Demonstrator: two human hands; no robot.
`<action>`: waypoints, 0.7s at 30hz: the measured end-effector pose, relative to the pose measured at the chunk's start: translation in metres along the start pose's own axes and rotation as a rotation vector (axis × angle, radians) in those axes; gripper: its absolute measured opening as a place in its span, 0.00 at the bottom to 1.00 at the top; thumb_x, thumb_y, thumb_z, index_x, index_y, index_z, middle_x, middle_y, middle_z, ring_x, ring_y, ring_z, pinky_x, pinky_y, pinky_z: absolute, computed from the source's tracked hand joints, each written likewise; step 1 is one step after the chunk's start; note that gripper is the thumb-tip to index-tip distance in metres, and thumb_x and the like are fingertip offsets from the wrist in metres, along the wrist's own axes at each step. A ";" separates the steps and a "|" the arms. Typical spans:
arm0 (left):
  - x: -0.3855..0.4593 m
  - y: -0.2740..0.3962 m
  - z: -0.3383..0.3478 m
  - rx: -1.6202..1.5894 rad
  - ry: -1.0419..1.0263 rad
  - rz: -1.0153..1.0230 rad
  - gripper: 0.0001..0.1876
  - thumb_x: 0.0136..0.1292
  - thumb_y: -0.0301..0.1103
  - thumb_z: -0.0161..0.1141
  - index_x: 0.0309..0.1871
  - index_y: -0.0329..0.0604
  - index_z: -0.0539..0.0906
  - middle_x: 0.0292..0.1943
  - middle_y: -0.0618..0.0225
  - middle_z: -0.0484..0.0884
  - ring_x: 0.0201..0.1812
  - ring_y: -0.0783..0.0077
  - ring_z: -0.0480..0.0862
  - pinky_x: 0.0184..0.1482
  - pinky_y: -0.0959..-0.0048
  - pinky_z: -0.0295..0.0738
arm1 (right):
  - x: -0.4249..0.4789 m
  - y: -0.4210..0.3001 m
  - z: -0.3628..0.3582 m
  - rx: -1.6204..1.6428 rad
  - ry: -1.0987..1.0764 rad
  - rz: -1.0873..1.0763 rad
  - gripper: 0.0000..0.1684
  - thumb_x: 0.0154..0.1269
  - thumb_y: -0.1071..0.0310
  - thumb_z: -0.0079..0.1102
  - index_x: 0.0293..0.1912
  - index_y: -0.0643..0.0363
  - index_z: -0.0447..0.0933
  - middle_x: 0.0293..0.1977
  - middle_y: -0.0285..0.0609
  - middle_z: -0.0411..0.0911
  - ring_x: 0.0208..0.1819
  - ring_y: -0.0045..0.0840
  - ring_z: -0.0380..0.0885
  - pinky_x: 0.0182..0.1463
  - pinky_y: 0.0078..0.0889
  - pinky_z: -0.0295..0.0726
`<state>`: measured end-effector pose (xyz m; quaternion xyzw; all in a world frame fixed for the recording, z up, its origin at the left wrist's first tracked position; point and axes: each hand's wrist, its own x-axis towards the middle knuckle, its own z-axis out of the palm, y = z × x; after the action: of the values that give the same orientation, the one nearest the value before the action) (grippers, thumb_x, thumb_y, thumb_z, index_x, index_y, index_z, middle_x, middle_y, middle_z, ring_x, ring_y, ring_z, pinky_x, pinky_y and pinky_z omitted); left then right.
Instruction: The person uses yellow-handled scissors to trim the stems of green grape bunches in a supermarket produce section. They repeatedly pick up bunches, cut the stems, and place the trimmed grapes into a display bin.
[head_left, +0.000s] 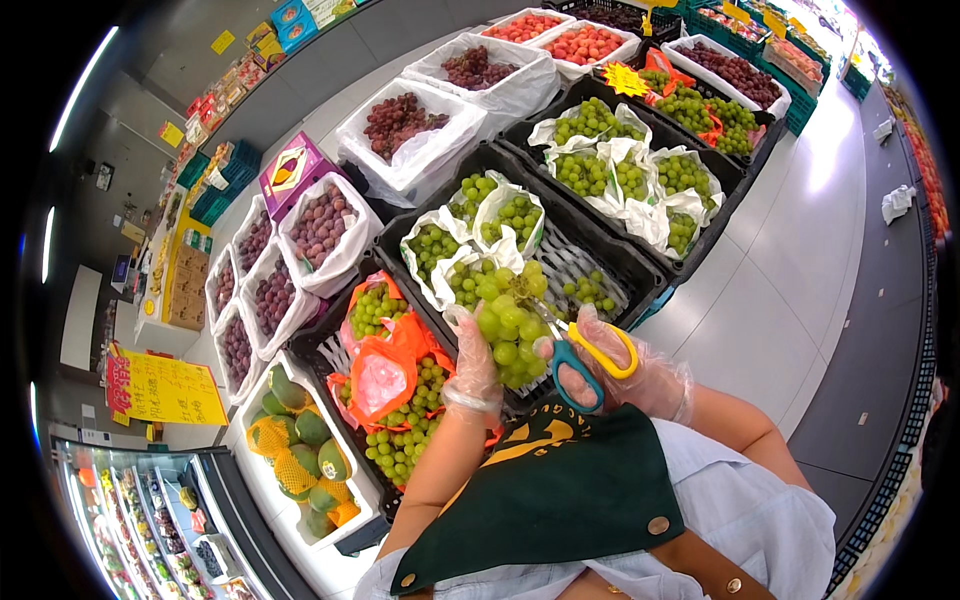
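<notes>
My left hand (474, 356), in a clear plastic glove, holds a bunch of green grapes (513, 322) over a black plastic crate (637, 277). In my right hand (611, 364), gloved the same way, are scissors (592, 352) with one yellow and one teal handle loop. Their blades point at the upper part of the bunch, near its stem; whether they touch it I cannot tell. Several paper-wrapped bunches (512, 217) lie in the far part of the crate. A small loose bunch (592, 291) rests on the crate's slatted floor at the right.
Left of the crate, another crate holds grapes in orange wrapping (386, 375), beside a white foam box (360, 517) of papayas. Beyond stand lined boxes of plums (322, 225) and red grapes (401, 127). More wrapped green grapes (585, 176) fill a crate ahead. Tiled floor (742, 315) runs along the right.
</notes>
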<state>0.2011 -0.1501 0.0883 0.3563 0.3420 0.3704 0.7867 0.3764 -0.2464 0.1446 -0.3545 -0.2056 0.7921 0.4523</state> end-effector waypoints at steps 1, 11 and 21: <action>0.000 -0.002 -0.001 0.006 -0.023 0.019 0.45 0.67 0.73 0.40 0.73 0.44 0.61 0.61 0.64 0.76 0.60 0.65 0.78 0.63 0.65 0.73 | 0.002 0.002 -0.002 0.026 -0.013 0.000 0.39 0.71 0.29 0.37 0.53 0.58 0.72 0.19 0.31 0.70 0.19 0.14 0.67 0.23 0.15 0.63; 0.008 -0.018 -0.012 -0.025 -0.084 0.055 0.45 0.66 0.70 0.47 0.74 0.43 0.59 0.63 0.61 0.73 0.62 0.62 0.77 0.64 0.63 0.73 | -0.001 0.001 -0.004 0.071 0.026 -0.002 0.39 0.71 0.29 0.38 0.52 0.56 0.72 0.20 0.30 0.70 0.19 0.13 0.67 0.22 0.14 0.64; 0.015 -0.019 0.000 -0.006 -0.028 -0.056 0.42 0.69 0.70 0.41 0.73 0.44 0.61 0.63 0.59 0.74 0.61 0.60 0.78 0.63 0.61 0.74 | -0.010 -0.012 0.000 -0.162 0.202 0.015 0.35 0.70 0.30 0.43 0.46 0.53 0.75 0.17 0.23 0.67 0.17 0.09 0.62 0.19 0.15 0.55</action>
<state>0.2146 -0.1466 0.0688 0.3495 0.3396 0.3441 0.8026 0.3867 -0.2494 0.1562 -0.4696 -0.2195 0.7365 0.4347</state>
